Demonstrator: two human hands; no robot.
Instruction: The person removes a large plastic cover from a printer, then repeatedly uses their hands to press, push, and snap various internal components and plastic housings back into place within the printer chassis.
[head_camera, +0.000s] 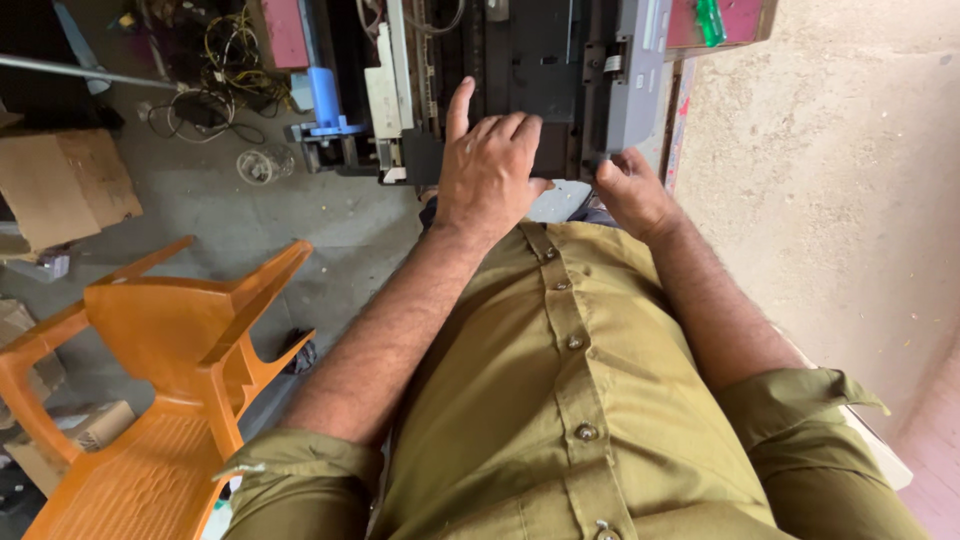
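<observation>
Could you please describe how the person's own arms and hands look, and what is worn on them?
Both the left hand and the right hand are bare: no gloves, rings or watch are visible. The forearms are bare and hairy. The sleeves of the olive-green buttoned cotton shirt are rolled up to about the elbows, forming thick folded cuffs. No markings show on the sleeves.

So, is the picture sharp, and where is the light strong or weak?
Head view: both hands, left hand and right hand, and the olive shirt are sharp; the sandy wall is bright and soft-lit; the opened machine interior stays dark; edges look wide-angle stretched.
</observation>
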